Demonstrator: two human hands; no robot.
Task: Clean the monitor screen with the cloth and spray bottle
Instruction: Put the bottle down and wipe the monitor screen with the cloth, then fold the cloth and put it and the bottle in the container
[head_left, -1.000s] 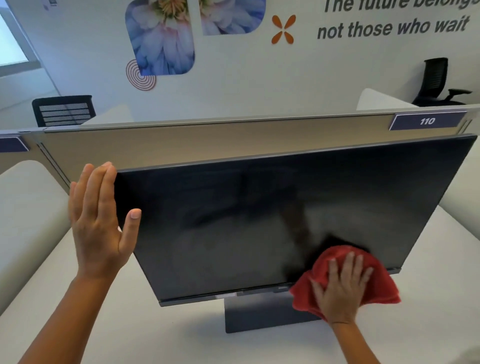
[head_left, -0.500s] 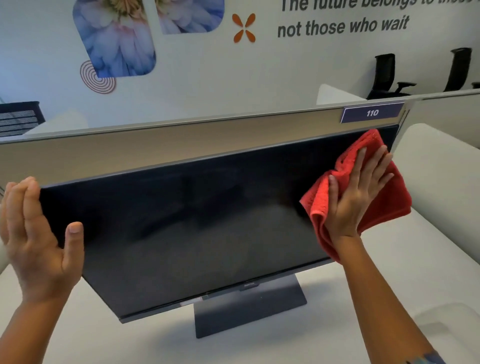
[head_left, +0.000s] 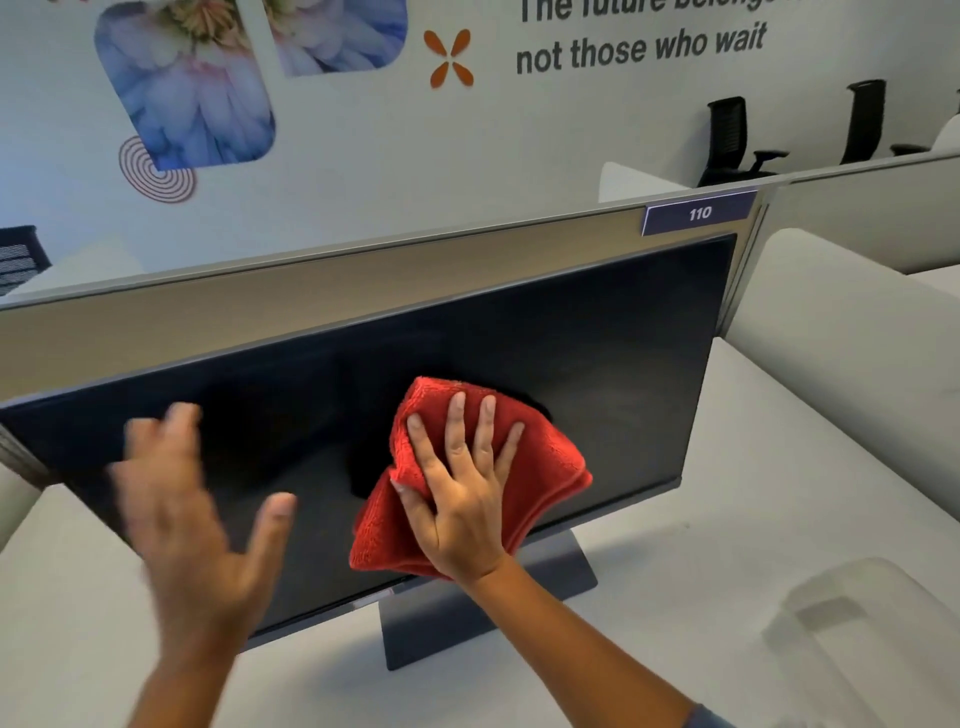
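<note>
The dark monitor (head_left: 597, 364) stands tilted on its grey stand (head_left: 566, 566) on a white desk (head_left: 727, 519). A folded red cloth (head_left: 545, 467) lies flat against the lower middle of the screen. My right hand (head_left: 462, 509) presses on it with fingers spread and the thumb at the cloth's left edge. My left hand (head_left: 197, 530) is blurred, open and holding nothing, in front of the left part of the screen. I cannot pick out a spray bottle for certain.
A beige partition (head_left: 260, 301) with a "110" label (head_left: 698, 213) runs close behind the monitor. A pale translucent shape (head_left: 841, 613), too blurred to identify, sits on the desk at lower right. Black office chairs (head_left: 737, 140) stand far back right.
My right hand has swept the cloth from the screen's upper right corner down to the lower middle. My left hand has let go of the monitor's left edge and moved right, in front of the screen.
</note>
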